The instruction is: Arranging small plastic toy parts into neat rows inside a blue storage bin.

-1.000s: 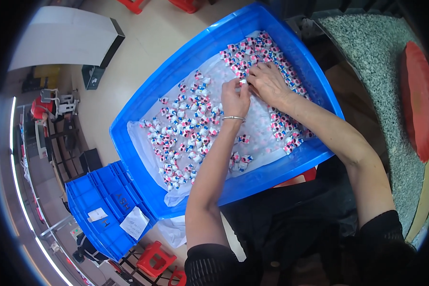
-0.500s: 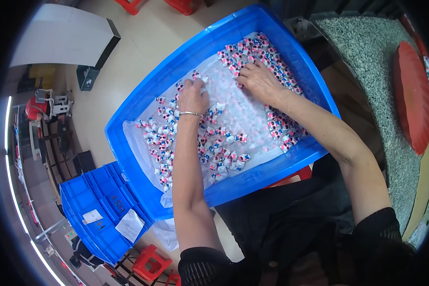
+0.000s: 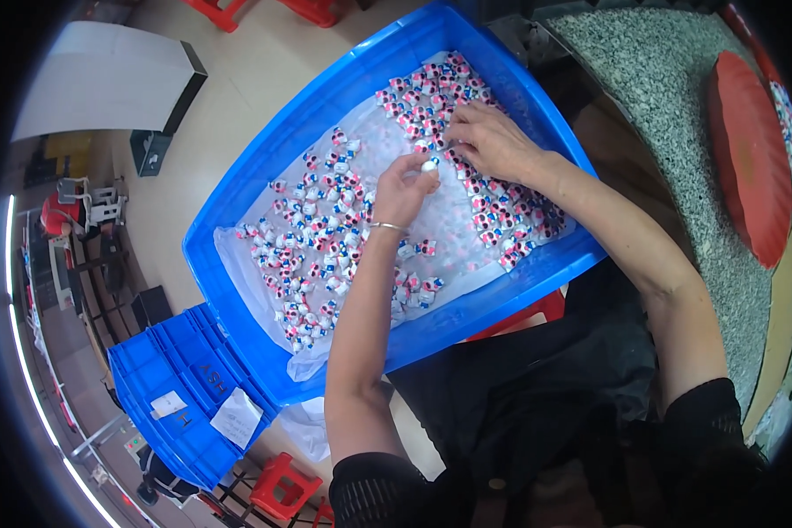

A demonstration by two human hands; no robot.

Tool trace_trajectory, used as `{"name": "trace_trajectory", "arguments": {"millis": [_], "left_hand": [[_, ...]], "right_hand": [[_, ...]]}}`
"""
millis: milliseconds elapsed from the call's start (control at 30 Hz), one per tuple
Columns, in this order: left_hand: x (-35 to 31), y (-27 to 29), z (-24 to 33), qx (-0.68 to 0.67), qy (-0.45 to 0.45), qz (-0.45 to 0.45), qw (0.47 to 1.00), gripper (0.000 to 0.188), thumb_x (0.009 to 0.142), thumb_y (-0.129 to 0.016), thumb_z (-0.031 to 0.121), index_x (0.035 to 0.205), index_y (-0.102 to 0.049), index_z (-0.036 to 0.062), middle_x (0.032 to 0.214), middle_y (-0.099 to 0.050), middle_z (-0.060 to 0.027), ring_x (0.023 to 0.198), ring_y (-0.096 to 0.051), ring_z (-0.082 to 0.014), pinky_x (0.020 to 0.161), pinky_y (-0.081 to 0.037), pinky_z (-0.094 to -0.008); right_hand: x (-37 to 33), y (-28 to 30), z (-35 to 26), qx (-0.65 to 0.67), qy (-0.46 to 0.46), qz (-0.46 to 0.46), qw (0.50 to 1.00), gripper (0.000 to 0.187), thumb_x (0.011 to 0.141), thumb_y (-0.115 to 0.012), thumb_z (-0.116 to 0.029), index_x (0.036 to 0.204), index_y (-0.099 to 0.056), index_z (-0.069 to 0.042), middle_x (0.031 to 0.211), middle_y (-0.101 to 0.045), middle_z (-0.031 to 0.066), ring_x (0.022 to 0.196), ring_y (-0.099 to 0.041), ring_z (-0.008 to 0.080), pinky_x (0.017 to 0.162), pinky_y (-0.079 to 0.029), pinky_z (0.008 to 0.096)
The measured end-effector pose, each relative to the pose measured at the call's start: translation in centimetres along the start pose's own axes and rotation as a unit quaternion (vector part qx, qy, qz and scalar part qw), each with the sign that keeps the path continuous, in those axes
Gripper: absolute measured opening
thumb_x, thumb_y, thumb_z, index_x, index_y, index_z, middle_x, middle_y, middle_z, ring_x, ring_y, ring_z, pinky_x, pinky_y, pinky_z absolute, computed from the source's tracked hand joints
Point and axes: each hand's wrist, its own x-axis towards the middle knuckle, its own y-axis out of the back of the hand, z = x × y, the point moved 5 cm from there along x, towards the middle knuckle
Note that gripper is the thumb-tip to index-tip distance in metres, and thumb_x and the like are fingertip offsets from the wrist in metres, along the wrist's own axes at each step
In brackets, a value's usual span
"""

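Note:
Inside a large blue plastic bin (image 3: 204, 231) lie many small white figurines with pink, blue and dark patches. My left hand (image 3: 399, 192) pinches one small figurine (image 3: 429, 165) between thumb and fingers, over the bin's middle. Just right of it, my right hand (image 3: 495, 145) has its fingers bent down at the edge of the tightly packed figurines (image 3: 502, 216). Its fingertips are partly hidden, so what they grip does not show. Looser figurines (image 3: 312, 238) lie scattered on the left side. A thin translucent sheet (image 3: 453, 238) lies under and between the two groups.
At the bin's lower left stands another blue crate (image 3: 163, 370) with paper labels. A speckled stone counter (image 3: 669, 97) on the right carries a red oval tray (image 3: 752, 158). Red stools (image 3: 283, 486) stand on the floor.
My left hand has moved right from the loose figurines, bringing one figurine beside my right hand. My right hand stays at the packed rows. The whole view has shifted slightly.

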Motion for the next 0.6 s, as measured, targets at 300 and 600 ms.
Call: {"name": "trace_trajectory", "arguments": {"millis": [300,600], "left_hand": [[1.2,-0.7,-1.7,0.157,-0.209,0.185,0.947,0.009,0.082,-0.067,0.005,0.082,-0.06,-0.0012,0.089,-0.054,-0.0174,0.07,-0.061,-0.0288,0.062,-0.055,-0.0357],[-4.4,4.5,4.6,0.539,-0.345,0.077,0.764,0.017,0.074,-0.064,0.006,0.092,-0.063,0.0045,0.094,-0.06,-0.0133,0.083,-0.06,-0.0319,0.072,-0.05,-0.0395]], "right_hand": [[0.0,-3.0,-1.3,-0.056,0.033,-0.01,0.998,0.013,0.076,-0.069,-0.012,0.089,-0.069,-0.009,0.094,-0.058,0.0054,0.1,-0.054,0.0245,0.09,-0.041,0.0404],[0.0,-1.3,0.0,-0.051,0.008,0.026,0.998,0.017,0.078,-0.07,-0.014,0.092,-0.067,-0.005,0.097,-0.059,0.0063,0.099,-0.055,0.0264,0.088,-0.044,0.0402]]}}
